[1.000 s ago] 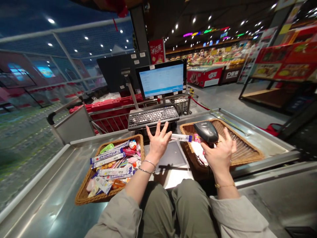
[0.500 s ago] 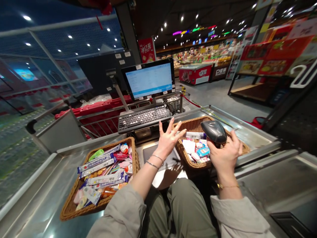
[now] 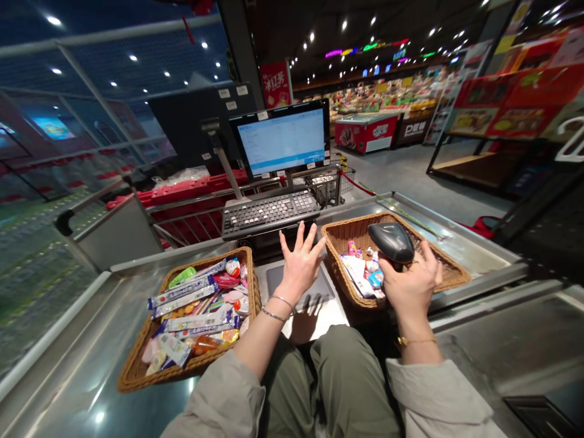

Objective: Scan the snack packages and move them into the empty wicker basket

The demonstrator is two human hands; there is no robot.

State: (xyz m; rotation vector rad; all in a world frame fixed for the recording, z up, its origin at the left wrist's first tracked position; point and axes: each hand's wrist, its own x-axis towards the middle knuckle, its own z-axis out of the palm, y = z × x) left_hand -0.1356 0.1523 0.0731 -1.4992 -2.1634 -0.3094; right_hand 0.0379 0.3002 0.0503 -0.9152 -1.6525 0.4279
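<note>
My left hand (image 3: 298, 263) is open with its fingers spread, holding nothing, above the grey plate (image 3: 274, 281) between two wicker baskets. In my right hand (image 3: 414, 285) is a black handheld barcode scanner (image 3: 392, 241), its head over the right wicker basket (image 3: 449, 272). That basket holds a few small packets, among them a long white stick packet (image 3: 356, 275) along its left side and a blue packet (image 3: 375, 279). The left wicker basket (image 3: 132, 365) is filled with small snacks and several long blue-and-white stick packets (image 3: 182, 298).
A keyboard (image 3: 269, 213) and a lit monitor (image 3: 283, 140) stand beyond my hands. Metal counter surfaces (image 3: 91, 340) lie on both sides. Behind the screen are a shopping cart (image 3: 191, 213), a red freezer (image 3: 365, 132) and, at right, a display rack (image 3: 493, 140).
My left hand has moved left, away from the right basket. The long stick packet there has dropped lower among the other items. My right hand keeps the scanner over the basket.
</note>
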